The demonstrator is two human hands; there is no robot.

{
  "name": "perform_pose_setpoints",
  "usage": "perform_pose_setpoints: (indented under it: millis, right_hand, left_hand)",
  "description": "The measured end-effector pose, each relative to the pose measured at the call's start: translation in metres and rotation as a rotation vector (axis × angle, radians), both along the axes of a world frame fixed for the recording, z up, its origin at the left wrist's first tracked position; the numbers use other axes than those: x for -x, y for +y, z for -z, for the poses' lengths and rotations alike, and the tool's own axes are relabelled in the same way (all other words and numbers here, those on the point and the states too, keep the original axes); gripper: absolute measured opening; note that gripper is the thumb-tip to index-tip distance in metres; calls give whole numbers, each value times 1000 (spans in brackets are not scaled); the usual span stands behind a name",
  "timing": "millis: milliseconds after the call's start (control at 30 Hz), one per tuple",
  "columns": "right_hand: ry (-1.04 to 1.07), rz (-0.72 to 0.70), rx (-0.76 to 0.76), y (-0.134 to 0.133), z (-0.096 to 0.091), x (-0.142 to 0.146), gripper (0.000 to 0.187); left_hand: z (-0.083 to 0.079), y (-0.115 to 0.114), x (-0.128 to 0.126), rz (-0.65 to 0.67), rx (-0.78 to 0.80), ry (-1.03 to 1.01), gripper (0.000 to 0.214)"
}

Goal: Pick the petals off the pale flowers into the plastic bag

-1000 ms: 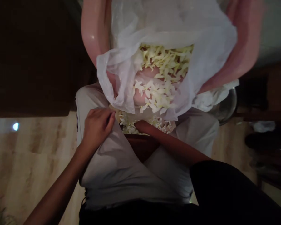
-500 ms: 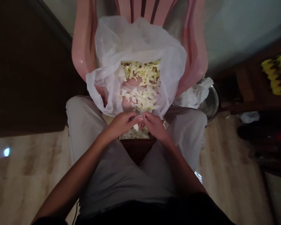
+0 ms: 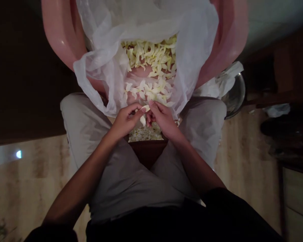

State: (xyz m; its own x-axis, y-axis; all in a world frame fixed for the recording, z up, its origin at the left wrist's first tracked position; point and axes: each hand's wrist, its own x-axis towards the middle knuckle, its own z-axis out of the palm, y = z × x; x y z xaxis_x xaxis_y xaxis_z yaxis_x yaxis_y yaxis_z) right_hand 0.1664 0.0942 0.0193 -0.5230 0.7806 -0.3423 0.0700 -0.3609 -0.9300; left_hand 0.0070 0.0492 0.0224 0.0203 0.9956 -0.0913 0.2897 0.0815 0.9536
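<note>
— How are the hands placed?

— The left hand [image 3: 126, 122] and the right hand [image 3: 163, 119] are held close together over the lap, just below the mouth of a thin white plastic bag [image 3: 108, 72]. They are not clasped, and only a narrow gap is left between the palms.

— What is being held?

— A small pale flower [image 3: 145, 108] is pinched at the left hand's fingertips. A second pale flower [image 3: 142, 120] is seen just below it, between the two hands. Whether either flower is gripped by the right hand cannot be told.

— Where are the rest of the flowers?

— A thick mass of cream flowers [image 3: 148, 55] is piled inside the bag, and a thinner layer is spread nearer the hands. A small heap of flowers [image 3: 145, 133] is seen below the hands, just above a dark brown edge [image 3: 147, 153].

— What is placed around them?

— The bag is backed by a pink plastic chair [image 3: 62, 40]. Grey trousers [image 3: 83, 117] are seen on both sides of the heap. A steel bowl [image 3: 235, 97] is partly covered by a white cloth [image 3: 217, 85], and a wooden floor [image 3: 244, 148] is seen beyond.
</note>
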Motion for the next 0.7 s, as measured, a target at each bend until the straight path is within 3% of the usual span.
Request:
perform_pose_setpoints:
  millis: [200,400,533,700]
  right_hand:
    - [-69,-59,-92,3,1,-2,39]
    - [-76,-61,-64,0,3,-8,33]
    - [-186,-22,-163,-1,3,-12,27]
    - [-216,-115,-207,-2,-5,-18,22]
  left_hand:
    - [9,7,7,-46,-140,215,16]
    - [7,4,6,34,-157,214,14]
    - [7,4,7,39,-176,274,12]
    - [7,3,7,38,-220,260,12]
